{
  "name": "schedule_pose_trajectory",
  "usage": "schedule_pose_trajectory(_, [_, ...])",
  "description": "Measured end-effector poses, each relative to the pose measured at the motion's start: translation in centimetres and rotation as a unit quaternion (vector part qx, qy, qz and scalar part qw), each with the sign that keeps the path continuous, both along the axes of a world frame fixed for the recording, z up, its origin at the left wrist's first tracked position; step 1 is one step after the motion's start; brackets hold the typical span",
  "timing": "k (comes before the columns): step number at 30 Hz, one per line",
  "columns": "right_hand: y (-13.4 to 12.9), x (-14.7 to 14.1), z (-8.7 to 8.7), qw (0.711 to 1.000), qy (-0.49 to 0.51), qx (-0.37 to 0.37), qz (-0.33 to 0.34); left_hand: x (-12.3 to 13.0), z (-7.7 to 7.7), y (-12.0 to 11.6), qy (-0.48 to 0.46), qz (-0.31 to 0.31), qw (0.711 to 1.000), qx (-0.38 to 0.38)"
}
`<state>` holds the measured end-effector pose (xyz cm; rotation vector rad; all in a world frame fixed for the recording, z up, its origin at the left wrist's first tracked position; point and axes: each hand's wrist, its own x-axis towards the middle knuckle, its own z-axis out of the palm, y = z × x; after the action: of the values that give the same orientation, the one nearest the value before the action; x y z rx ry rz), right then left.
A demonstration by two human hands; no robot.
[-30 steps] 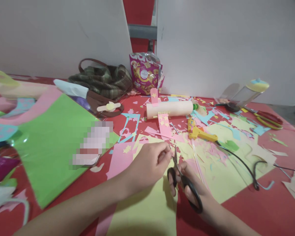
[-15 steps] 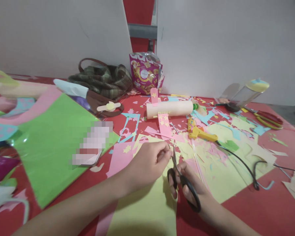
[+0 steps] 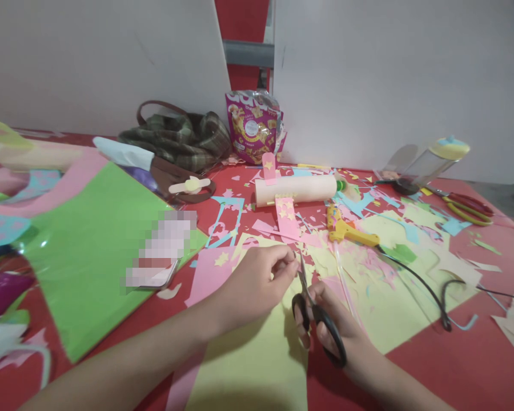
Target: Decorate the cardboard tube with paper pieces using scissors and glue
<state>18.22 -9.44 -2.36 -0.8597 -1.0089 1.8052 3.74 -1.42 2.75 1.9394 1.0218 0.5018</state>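
Note:
My right hand (image 3: 342, 317) is closed around the black-handled scissors (image 3: 312, 304), with thumb and fingers in the loops. Their blades point up and away from me and reach the fingertips of my left hand (image 3: 261, 282). That hand is closed in a pinch; whatever lies between its fingers is too small and hidden to name. Under both hands lies a pale yellow sheet (image 3: 252, 365), overlapping a pink sheet (image 3: 205, 268) at its left. A small yellow paper star (image 3: 221, 260) rests on the pink one.
Beyond my hands lies a cream tube (image 3: 308, 189) with pink strips. A yellow glue gun (image 3: 351, 233) trails a black cord over paper scraps. At left are a green sheet (image 3: 89, 257) and a blurred-out phone (image 3: 163, 251). A snack bag (image 3: 252, 128) stands at the back.
The scissors' handle loops have drawn slightly closer together in my right hand. My left hand stays almost where it was.

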Motion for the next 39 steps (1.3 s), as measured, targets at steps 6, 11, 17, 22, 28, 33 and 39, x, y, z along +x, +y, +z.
schedule_pose_trajectory(6, [0.0,0.1,0.2,1.000,0.007,0.004,-0.002,0.0,0.0,-0.1,-0.012,-0.004,1.000,-0.029])
schedule_pose_trajectory(11, [0.1,0.0,0.0,1.000,0.005,0.006,-0.004,0.1,-0.1,0.0,-0.016,0.003,0.999,-0.050])
schedule_pose_trajectory(17, [0.2,0.1,-0.4,1.000,0.010,0.017,-0.009,0.4,-0.2,-0.2,-0.057,0.015,0.995,-0.076])
schedule_pose_trajectory(22, [0.1,0.1,-0.4,0.999,0.003,0.028,-0.018,0.7,-0.5,-0.6,-0.089,0.037,0.990,-0.100])
schedule_pose_trajectory(28, [0.1,0.0,-0.3,0.999,-0.006,0.027,-0.024,1.2,-0.9,-0.9,-0.127,0.061,0.983,-0.119])
schedule_pose_trajectory(33, [-0.1,0.1,-0.4,0.999,-0.010,0.030,-0.032,1.4,-1.2,-1.3,-0.147,0.079,0.978,-0.121])
schedule_pose_trajectory(39, [-0.3,0.0,-0.5,0.998,-0.021,0.035,-0.037,1.6,-1.4,-1.6,-0.159,0.092,0.975,-0.123])
